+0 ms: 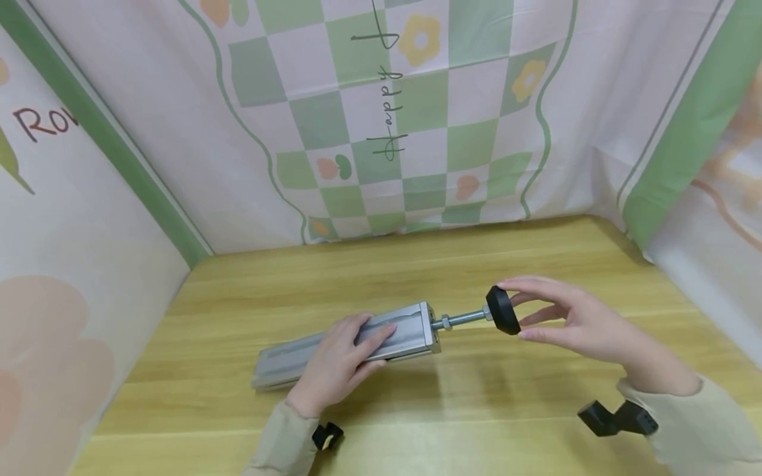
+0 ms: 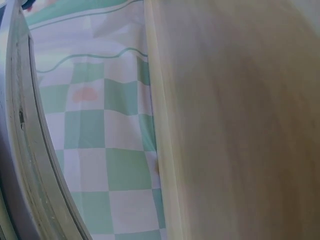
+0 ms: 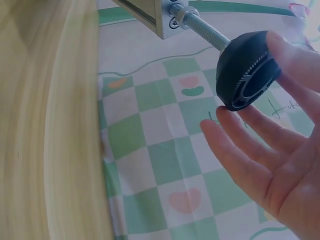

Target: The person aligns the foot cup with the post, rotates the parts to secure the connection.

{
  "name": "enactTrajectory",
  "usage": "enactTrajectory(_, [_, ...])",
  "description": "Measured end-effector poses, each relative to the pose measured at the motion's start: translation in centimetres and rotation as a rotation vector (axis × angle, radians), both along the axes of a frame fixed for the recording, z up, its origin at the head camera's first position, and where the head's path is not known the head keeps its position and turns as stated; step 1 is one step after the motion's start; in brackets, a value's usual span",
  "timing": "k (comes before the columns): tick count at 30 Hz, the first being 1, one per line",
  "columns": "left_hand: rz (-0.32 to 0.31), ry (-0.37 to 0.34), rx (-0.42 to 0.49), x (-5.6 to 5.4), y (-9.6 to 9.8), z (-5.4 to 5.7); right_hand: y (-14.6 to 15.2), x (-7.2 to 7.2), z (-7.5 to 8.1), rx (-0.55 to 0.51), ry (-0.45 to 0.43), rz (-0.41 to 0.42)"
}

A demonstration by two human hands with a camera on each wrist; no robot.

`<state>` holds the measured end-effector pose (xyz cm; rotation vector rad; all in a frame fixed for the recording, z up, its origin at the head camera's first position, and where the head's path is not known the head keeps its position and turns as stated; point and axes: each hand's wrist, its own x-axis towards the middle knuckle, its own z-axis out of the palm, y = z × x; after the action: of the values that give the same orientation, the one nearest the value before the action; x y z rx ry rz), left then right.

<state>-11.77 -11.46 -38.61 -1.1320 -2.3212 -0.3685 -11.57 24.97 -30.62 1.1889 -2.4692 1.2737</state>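
A long silver metal profile (image 1: 407, 332) (image 2: 31, 135) (image 3: 159, 15) lies at a slant over the table, its right end raised. My left hand (image 1: 339, 360) grips it around the middle, and the left wrist view shows only the bar's side. From the profile's right end sticks out a threaded rod (image 1: 468, 318) (image 3: 207, 31) with a hex nut (image 1: 446, 322) (image 3: 184, 16) near the base. A round black levelling foot (image 1: 502, 311) (image 3: 232, 70) caps the rod. The thumb and fingers of my right hand (image 1: 577, 324) (image 3: 280, 165) pinch the foot's rim; its ribbed, hollow underside faces the palm.
The wooden table (image 1: 250, 291) (image 2: 240, 125) (image 3: 50, 125) runs beneath both hands. A checked green and white cloth (image 1: 393, 119) hangs behind it, with more printed cloth at both sides. Black devices (image 1: 616, 418) are strapped to both wrists.
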Motion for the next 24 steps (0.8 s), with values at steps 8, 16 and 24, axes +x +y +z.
enactTrajectory(8, [0.002, -0.011, -0.002, 0.00, 0.01, 0.11, -0.05, -0.04, -0.13, -0.004, -0.024, -0.051])
enactTrajectory(16, [-0.001, -0.017, -0.002, 0.09, 0.05, 0.02, -0.18, -0.37, -0.61, -0.063, -0.209, -0.070])
enactTrajectory(24, [0.005, -0.014, -0.009, 0.14, 0.13, -0.11, -0.38, -0.62, -0.85, -0.015, -0.363, -0.210])
